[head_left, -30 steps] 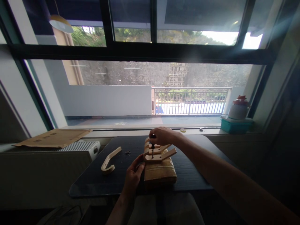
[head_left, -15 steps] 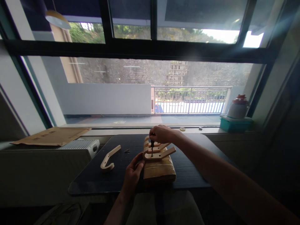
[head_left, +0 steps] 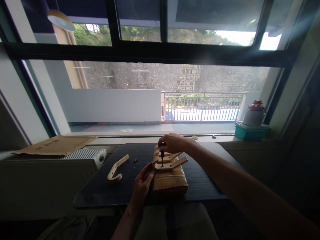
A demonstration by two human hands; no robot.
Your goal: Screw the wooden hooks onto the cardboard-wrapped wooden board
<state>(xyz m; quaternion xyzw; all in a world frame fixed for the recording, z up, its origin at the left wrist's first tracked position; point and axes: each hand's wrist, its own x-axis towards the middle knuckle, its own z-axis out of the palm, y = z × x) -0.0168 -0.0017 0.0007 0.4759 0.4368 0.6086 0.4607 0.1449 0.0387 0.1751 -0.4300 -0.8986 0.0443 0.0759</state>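
Observation:
My right hand point(head_left: 172, 142) is closed around the handle of a screwdriver point(head_left: 162, 155). The screwdriver stands upright, its tip at a hole in the nearest pale wooden hook point(head_left: 178, 163). That hook lies across a tape-wrapped brown block point(head_left: 171, 182), with several similar hooks in a row behind it. At the curved left end of the nearest hook, my left hand point(head_left: 141, 185) grips with thumb and fingers; the fingertips are partly hidden. A loose wooden hook point(head_left: 113, 170) rests to the left, and a few small screws point(head_left: 135, 160) lie between it and the block.
All this is on a dark table point(head_left: 100, 193) under a window. Left of it are a radiator point(head_left: 87, 156) and a brown paper envelope point(head_left: 55, 145). On the sill at right, a bottle point(head_left: 253, 116) stands on a teal box point(head_left: 250, 132). A tape roll point(head_left: 194, 137) lies there too.
The right hand has turned slightly on the screwdriver handle, its fingers shifting a little. The left hand, hooks and block stay in place.

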